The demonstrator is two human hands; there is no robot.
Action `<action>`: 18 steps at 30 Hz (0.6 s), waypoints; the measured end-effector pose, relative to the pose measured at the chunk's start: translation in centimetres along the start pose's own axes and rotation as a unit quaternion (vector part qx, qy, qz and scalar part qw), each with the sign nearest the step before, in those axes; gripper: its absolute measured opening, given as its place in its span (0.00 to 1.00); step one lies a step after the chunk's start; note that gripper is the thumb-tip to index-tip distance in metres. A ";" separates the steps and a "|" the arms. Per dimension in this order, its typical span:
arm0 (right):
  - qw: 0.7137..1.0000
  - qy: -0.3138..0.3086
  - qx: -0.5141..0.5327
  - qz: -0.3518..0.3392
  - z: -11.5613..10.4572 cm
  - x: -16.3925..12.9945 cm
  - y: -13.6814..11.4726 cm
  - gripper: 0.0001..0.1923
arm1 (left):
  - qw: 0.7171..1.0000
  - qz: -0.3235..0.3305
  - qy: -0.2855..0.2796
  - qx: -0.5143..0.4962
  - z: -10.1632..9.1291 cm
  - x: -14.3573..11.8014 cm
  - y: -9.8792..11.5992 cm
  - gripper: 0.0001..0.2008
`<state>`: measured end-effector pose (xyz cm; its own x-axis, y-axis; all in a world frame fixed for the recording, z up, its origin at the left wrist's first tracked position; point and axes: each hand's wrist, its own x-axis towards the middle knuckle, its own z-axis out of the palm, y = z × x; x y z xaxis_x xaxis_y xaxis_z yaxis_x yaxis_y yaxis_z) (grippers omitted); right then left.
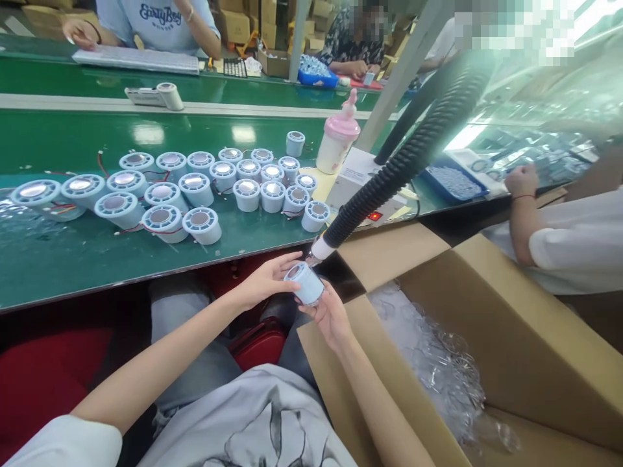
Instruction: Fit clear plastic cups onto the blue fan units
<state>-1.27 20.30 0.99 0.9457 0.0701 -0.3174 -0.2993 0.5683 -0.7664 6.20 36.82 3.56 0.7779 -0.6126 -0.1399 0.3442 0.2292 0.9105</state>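
A light blue cylindrical motor housing (309,285) is held tilted between my two hands, just past the table's front edge. My left hand (267,280) has its thumb on the rim of the round end, its fingers reaching behind the top. From below, my right hand (333,318) grips the other end. Right above the housing is the white tip (321,249) of a black corrugated hose (374,175); whether they touch I cannot tell. Several similar housings (203,225) with red and black wires stand upright on the green table (97,272).
An open cardboard box (511,311) with clear plastic pieces (438,363) is at my right. Behind the hose stand a grey box with a red switch (374,216) and a pink-lidded bottle (338,139). Blue trays (455,178) lie farther right. Co-workers sit opposite and at right.
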 end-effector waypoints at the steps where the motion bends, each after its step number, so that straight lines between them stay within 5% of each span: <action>1: 1.000 0.001 0.004 -0.005 -0.2 0.4 0.1 0.24 | 1.000 -0.001 0.001 0.001 -0.1 0.5 -0.1 0.36; 10: 1.000 -0.021 -0.005 -0.007 0.4 1.8 -0.8 0.26 | 1.000 0.009 0.000 0.024 -0.7 0.0 1.3 0.39; 18: 0.997 -0.032 -0.057 0.028 2.1 -0.3 -2.5 0.23 | 0.997 0.001 -0.012 0.079 -0.3 -3.0 2.7 0.31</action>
<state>-0.58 20.57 4.20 0.9322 0.1535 -0.3276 -0.3607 0.4652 -0.8084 4.91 39.53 6.28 0.7651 -0.6307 -0.1296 0.2537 0.1102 0.9610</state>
